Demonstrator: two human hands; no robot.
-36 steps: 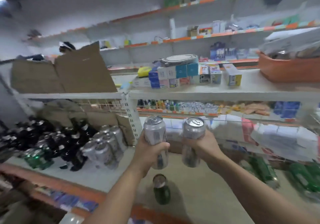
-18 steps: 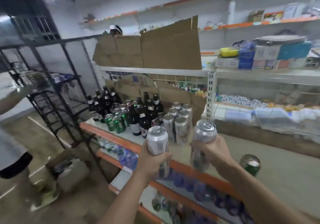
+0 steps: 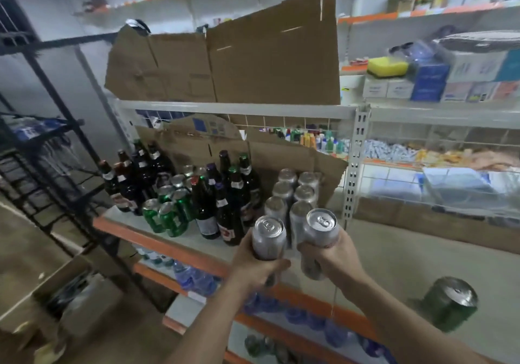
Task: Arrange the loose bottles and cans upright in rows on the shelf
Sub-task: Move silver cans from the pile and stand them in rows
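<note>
Your view had swung left along the shelf (image 3: 408,256) within the last second, from its bare right-hand stretch to the crowded left end, under flattened cardboard (image 3: 225,62) on the tier above. There, dark bottles (image 3: 225,194) stood upright in a cluster with green cans (image 3: 168,217) in front of them. To their right, two rows of silver cans (image 3: 292,192) ran toward the back. Your hands had travelled with the turn, so they were now just in front of those silver rows rather than over open shelf. Your left hand (image 3: 259,268) was wrapped around one silver can (image 3: 268,237), fingers curled round its lower body. Your right hand (image 3: 334,259) gripped a second silver can (image 3: 320,231) the same way. Both cans were upright and side by side, apparently not yet set down. A single green can (image 3: 450,303) stood well apart at the lower right, beside your right forearm. By this showing the carry was nearly over: the two cans looked placed to extend the silver rows forward, with the green can left to collect.
</note>
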